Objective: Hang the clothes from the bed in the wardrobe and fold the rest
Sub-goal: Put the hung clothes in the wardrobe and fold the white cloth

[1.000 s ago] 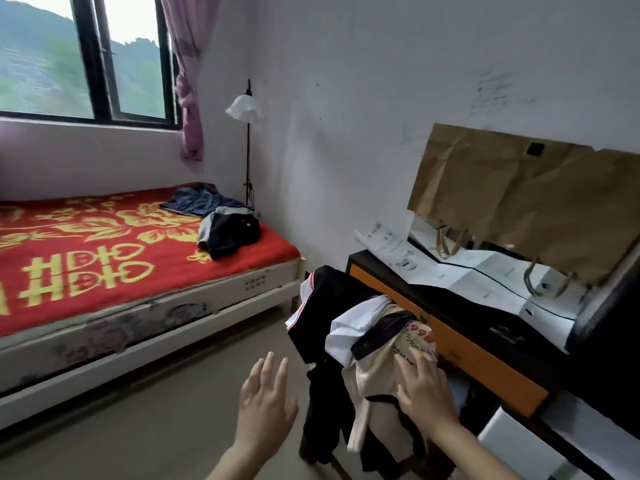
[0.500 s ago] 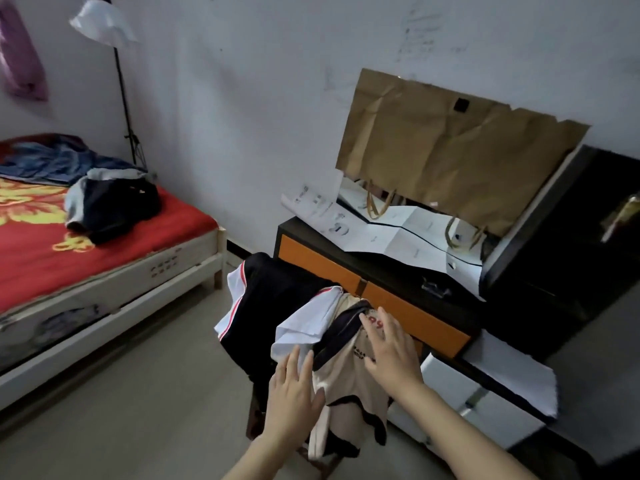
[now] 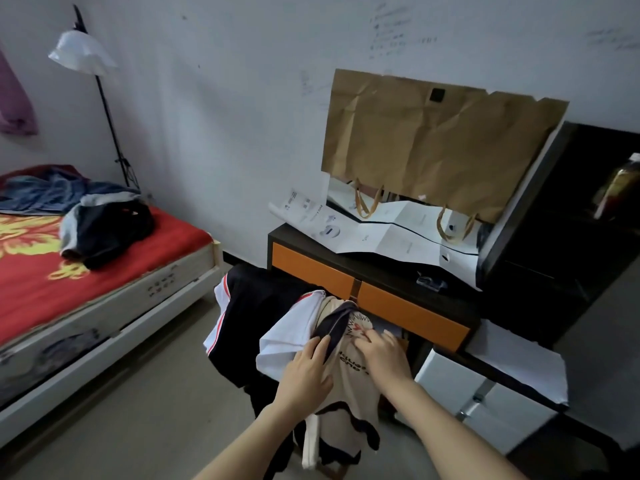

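Note:
A beige printed T-shirt with a dark collar lies on top of a pile draped over a chair, above a white garment and a black garment with red and white stripes. My left hand rests on the pile with its fingertips at the dark collar. My right hand lies flat on the shirt's print. On the red bed at the left lie a dark bundled garment and a blue denim piece.
A dark desk with orange drawers stands right behind the pile, bearing folded papers and a brown paper bag. A white box sits low right, a dark cabinet at the far right. A floor lamp stands by the bed.
My view has swung right and down toward the chair pile. My left hand has come from mid-air onto the clothes beside my right hand, which stays on the beige shirt.

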The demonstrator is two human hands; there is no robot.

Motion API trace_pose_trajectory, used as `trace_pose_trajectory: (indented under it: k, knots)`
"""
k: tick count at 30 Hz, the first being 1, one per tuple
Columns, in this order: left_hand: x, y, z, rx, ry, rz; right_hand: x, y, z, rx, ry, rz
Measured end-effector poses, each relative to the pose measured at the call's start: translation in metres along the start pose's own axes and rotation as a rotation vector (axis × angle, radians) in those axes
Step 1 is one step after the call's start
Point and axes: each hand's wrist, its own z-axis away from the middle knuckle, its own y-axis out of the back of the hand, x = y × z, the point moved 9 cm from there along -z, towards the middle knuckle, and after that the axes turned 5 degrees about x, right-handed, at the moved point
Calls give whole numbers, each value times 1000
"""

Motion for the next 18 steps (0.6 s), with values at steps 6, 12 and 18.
trace_pose_trajectory:
  k: [6,12,18]
  knots:
    - [-6,-6,2,25,90,72,14,13,-5,114,-80,-176]
    - [-15,-2,28,209,185,76,19,28,17,262,-160,-369]
    - [-32,-9,88,286,233,244,-5,33,67,600,-66,-428]
